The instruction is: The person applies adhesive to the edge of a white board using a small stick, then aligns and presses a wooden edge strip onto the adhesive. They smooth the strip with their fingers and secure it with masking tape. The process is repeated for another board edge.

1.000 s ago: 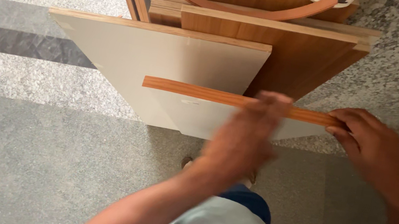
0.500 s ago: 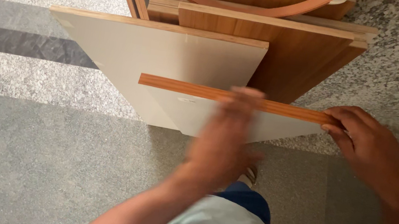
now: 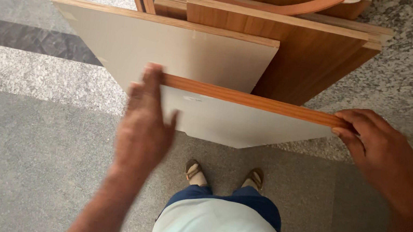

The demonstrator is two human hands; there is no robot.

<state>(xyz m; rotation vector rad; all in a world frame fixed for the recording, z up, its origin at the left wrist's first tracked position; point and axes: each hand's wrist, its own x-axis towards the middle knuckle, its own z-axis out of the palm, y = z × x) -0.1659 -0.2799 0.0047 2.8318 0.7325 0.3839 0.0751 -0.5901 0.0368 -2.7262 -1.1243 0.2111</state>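
Observation:
A pale grey laminated board (image 3: 238,123) stands on its edge in front of me, its top edge covered by a wood-coloured edge band (image 3: 252,100). My left hand (image 3: 144,123) lies flat on the left end of that edge, fingers together and pressing on the band. My right hand (image 3: 376,149) grips the right end of the board, thumb and fingers pinched around the edge. A larger pale board (image 3: 173,45) stands just behind it, also upright.
Several brown wood-grain panels (image 3: 313,55) lean behind the pale boards, with a curled strip of edge band (image 3: 267,2) on top. The floor is grey granite with a dark stripe (image 3: 22,36) at left. My sandalled feet (image 3: 225,174) stand below the board.
My left hand has slid leftward along the board's top edge, from near the middle-right to the left end. The right hand has kept its grip at the right end.

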